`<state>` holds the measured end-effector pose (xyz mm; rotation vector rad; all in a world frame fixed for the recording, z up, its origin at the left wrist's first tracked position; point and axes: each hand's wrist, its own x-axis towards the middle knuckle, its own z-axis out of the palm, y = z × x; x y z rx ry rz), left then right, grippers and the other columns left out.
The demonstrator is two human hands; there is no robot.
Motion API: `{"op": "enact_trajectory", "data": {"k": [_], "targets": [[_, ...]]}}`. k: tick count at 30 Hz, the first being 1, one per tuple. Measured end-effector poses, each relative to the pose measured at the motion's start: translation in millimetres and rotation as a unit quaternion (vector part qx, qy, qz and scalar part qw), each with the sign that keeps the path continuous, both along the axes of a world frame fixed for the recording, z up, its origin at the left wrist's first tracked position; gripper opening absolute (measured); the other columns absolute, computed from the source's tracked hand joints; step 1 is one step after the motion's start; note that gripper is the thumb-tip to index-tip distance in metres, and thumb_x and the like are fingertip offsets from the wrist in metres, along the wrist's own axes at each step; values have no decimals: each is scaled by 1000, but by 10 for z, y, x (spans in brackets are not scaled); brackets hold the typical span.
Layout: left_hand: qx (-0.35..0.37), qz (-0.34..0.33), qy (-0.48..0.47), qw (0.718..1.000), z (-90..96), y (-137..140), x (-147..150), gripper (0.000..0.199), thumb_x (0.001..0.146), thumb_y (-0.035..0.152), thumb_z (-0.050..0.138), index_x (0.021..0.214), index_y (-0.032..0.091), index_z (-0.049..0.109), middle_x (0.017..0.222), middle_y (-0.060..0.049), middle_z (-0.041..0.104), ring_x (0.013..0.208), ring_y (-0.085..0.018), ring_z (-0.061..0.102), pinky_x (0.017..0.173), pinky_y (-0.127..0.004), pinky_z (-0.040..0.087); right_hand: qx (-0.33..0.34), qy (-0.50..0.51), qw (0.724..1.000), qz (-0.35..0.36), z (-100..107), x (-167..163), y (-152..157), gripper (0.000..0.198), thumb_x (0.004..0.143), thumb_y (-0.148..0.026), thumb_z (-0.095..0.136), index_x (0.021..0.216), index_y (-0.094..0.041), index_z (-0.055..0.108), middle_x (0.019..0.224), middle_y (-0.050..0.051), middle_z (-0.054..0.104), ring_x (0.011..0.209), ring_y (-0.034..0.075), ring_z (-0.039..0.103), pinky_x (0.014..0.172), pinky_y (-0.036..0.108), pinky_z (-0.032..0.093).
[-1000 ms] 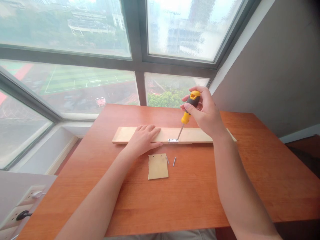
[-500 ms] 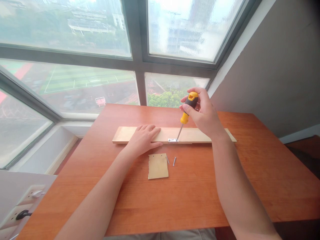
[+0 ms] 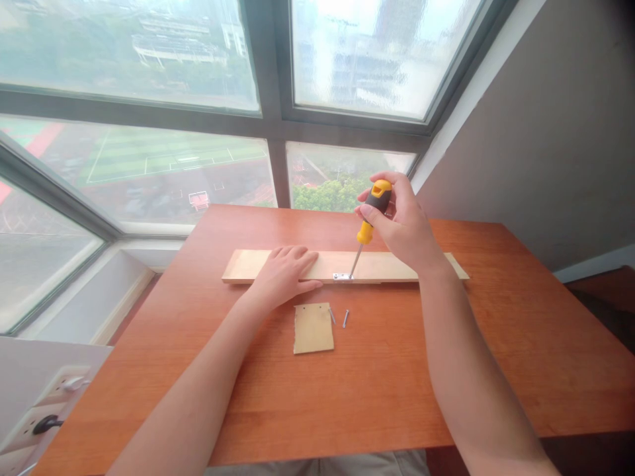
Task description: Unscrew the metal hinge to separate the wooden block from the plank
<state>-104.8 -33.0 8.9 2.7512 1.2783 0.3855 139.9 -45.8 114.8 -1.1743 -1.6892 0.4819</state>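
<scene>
A long pale wooden board [image 3: 381,264] lies across the table. On its left half my left hand [image 3: 285,274] rests flat, fingers stretched over the top and thumb along the near edge. My right hand [image 3: 401,215] is wrapped round the handle of a yellow and black screwdriver [image 3: 379,198]. The shaft slants down, and its tip meets the right end of a small metal hinge-like plate [image 3: 342,277] at the board's near edge. Nearer me lie a small thin wooden piece [image 3: 313,330] with two holes along its far edge and two loose screws [image 3: 346,318].
The brown wooden table [image 3: 377,396] stands against large windows [image 3: 183,172] with grey frames. A grey wall [image 3: 536,152] rises at the right. Wall sockets with a black plug [image 3: 47,424] are at the lower left.
The view has shifted very slightly. Both hands keep their places, and the screwdriver stays on the metal plate at nearly the same tilt.
</scene>
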Motion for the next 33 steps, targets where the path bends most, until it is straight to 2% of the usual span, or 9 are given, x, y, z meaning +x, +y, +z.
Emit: {"op": "enact_trajectory", "data": {"k": [7,12,17,20,24,28,33], "targets": [[8,2,10,1000,-2,-3,0,51,89,56,62,131,28,55,128,-10,61,115,-32,57,98,-45,41,25,-27,999,-36,12,-14,0,39,85,-29,67,120,-30,51,104,0,69,95,21,68,82,42,60],[9,-2,15,1000,6,-5,-4,52,90,58,60,131,28,54,129,-10,61,114,-32,57,98,-45,41,73,-89,991,-67,100,-37,-57,35,80,-34,73,113,-30,60,113,1,66,93,20,64,74,37,60],[12,-1,18,1000,8,-4,-6,52,90,57,60,131,27,54,129,-10,61,113,-32,57,97,-45,42,78,-122,988,-58,193,-25,-131,28,79,-36,76,102,-27,63,101,0,67,85,18,62,71,33,56],[8,-1,16,1000,3,0,-3,52,90,57,61,131,26,54,129,-11,61,114,-33,58,96,-45,43,91,-172,976,-93,226,-15,-161,30,75,-43,80,92,-25,62,90,1,64,77,18,59,64,32,51],[6,1,17,1000,-1,8,-3,53,89,58,61,131,26,55,131,-11,60,115,-34,58,97,-46,43,85,-251,949,-170,265,-45,-192,40,73,-54,79,76,-23,53,77,0,57,65,16,48,59,32,40],[10,0,21,1000,4,8,-4,53,90,58,60,131,26,54,132,-11,60,114,-33,58,97,-46,43,53,-286,928,-234,284,-97,-224,53,75,-66,71,67,-23,41,68,-1,53,58,14,40,54,30,29],[9,2,23,1000,9,-1,-5,52,90,59,59,131,27,54,132,-11,60,114,-33,58,96,-45,43,30,-290,921,-259,284,-108,-248,49,76,-65,70,69,-23,45,67,-1,56,57,15,41,54,30,27]]}}
